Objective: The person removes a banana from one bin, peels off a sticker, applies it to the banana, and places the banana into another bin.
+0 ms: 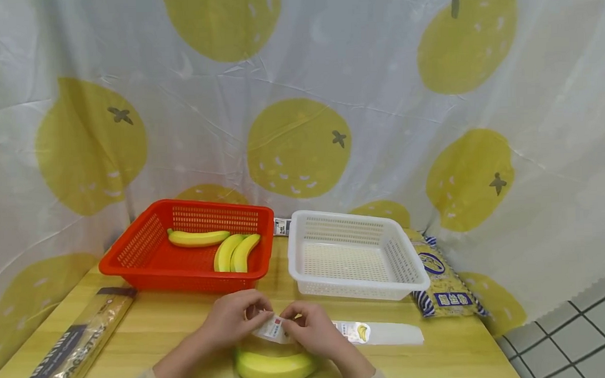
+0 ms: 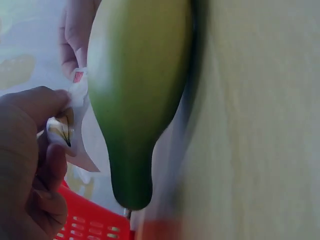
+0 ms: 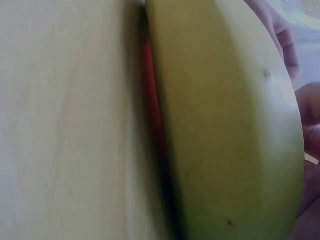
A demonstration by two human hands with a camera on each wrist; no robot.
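My left hand (image 1: 232,320) and right hand (image 1: 314,329) meet in front of me in the head view, pinching a small white sticker (image 1: 273,329) between them. In the left wrist view the sticker shows a banana picture and a red mark, with the left fingers (image 2: 47,107) on its edge. A yellow banana (image 1: 276,370) lies on the table just below the hands. Its green stem end fills the middle of the left wrist view, and its curved side covers much of the right wrist view, hiding most of the right hand.
A strip of banana stickers (image 1: 395,333) lies right of my right hand. Behind stand a red basket (image 1: 185,280) with several bananas (image 1: 199,238) and a white basket (image 1: 358,290). A noodle pack (image 1: 70,347) lies left; a yellow bag (image 1: 443,281) lies right, by the curtain (image 1: 371,153).
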